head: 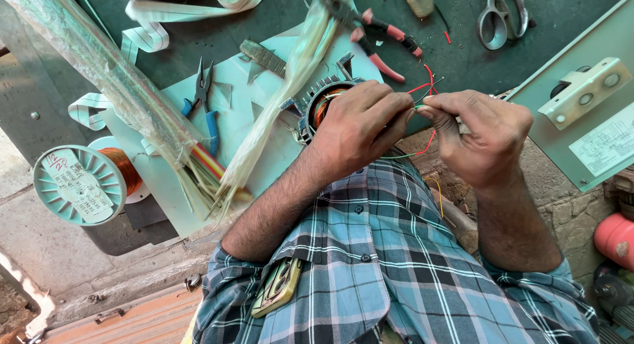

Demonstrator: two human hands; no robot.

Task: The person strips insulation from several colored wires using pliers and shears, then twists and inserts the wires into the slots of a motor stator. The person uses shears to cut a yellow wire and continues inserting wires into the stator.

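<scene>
**Thin wires pinched between both hands over the stator**

You worked a small bunch of thin wires (422, 109), red and green, sprouting from a motor stator (317, 106) whose copper winding showed inside its grey finned shell. The stator sat on a pale green sheet (231, 113) at the bench edge, just behind your hands. Your left hand (360, 123) was curled nearly closed, fingertips pinching the wires. Your right hand (485, 139) met it fingertip to fingertip, also clenched on the same strands. Red-handled pliers (383, 40) lay near.
</scene>
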